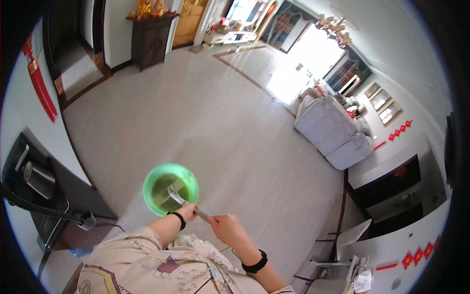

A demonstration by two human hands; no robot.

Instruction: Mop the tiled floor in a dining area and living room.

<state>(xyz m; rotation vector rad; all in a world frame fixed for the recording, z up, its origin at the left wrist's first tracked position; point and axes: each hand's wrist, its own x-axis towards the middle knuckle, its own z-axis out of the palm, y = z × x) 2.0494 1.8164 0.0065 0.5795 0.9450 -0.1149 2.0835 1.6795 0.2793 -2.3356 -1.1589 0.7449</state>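
Observation:
A light green plastic bucket (147,189) stands on the tiled floor before me, with murky water (161,183) in it. A long-handled tool, seemingly a mop (177,198), slants down into the bucket, its lower end in the water and hard to make out. My left hand (188,212) grips its shaft near the bucket's rim. Higher on the same shaft, closer to my body, my right hand (228,229) is closed around it. Both wrists wear black bands.
To my left, a dark stand (84,198) carries a metal kettle (39,179). A grey sofa (326,128) stands ahead right, a dark cabinet (149,44) at the far left wall. Chairs (350,235) are at lower right. Pale floor (191,110) stretches ahead.

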